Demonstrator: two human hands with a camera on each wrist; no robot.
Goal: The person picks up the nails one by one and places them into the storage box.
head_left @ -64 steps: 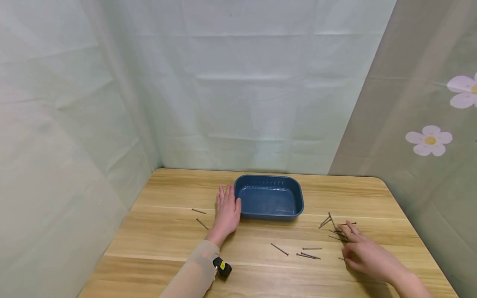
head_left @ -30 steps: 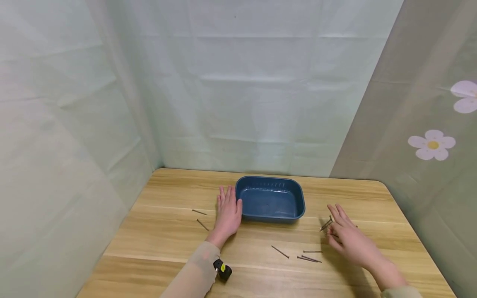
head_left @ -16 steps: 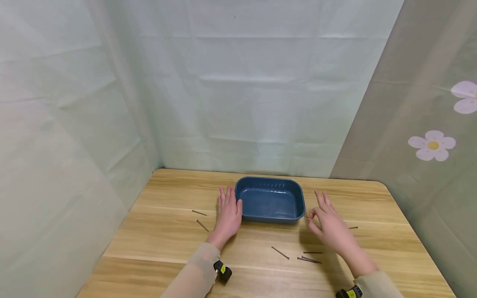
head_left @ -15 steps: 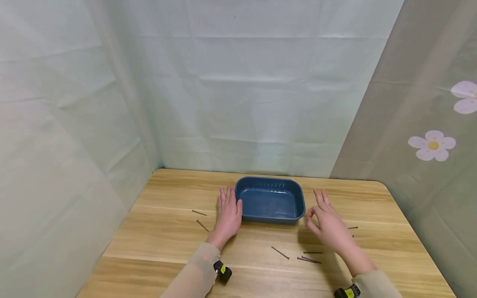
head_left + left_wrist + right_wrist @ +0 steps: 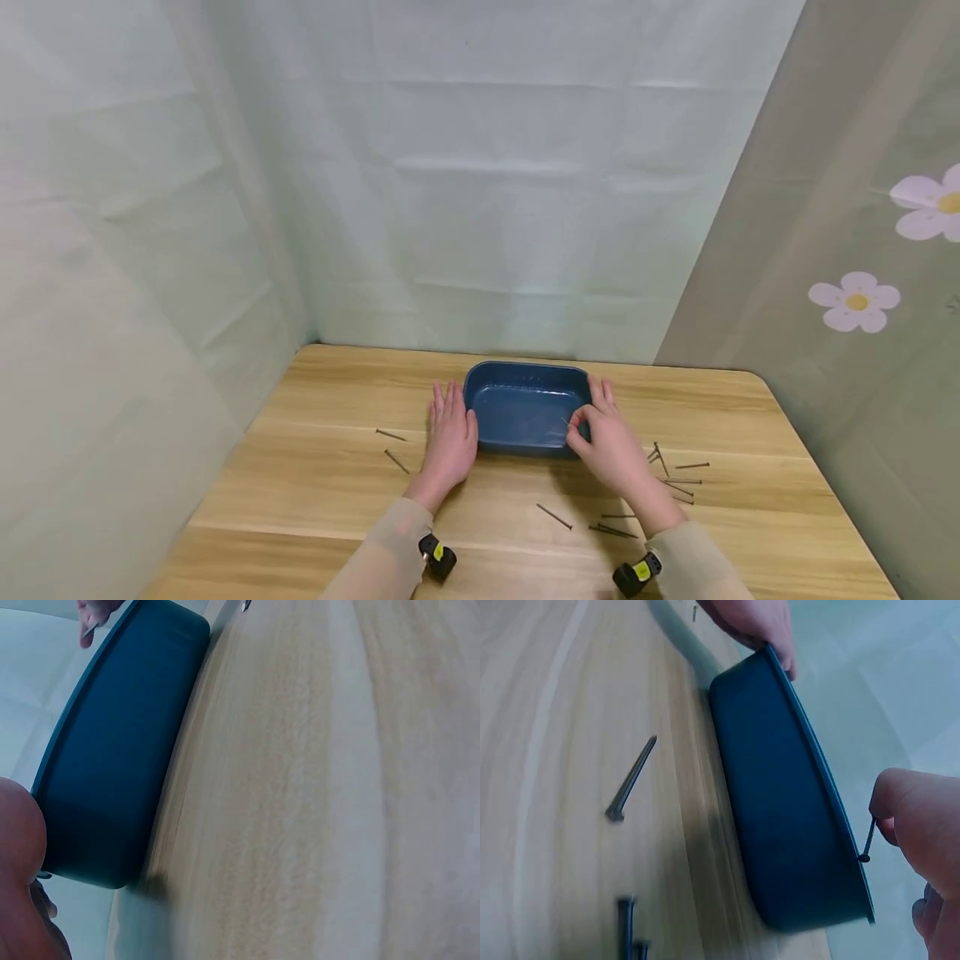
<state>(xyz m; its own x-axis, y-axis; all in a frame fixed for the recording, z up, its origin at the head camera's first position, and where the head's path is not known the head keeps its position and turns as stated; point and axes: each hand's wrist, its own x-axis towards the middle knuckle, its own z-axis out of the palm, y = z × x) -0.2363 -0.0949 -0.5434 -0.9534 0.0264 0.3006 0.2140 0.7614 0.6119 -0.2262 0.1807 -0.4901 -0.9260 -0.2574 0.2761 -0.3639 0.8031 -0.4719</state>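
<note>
The right hand pinches 1 nail above the blue tray. The left hand, fingers straight, touches the tray's left end; 2 nails lie nearby.

We take this for a makeshift recording booth: a creased pale sheet hangs at twelve o'clock, another sheet at nine, and printed flowers show at three. A wood-grain table spreads around six, where we also see strapped-on black cameras.
</note>
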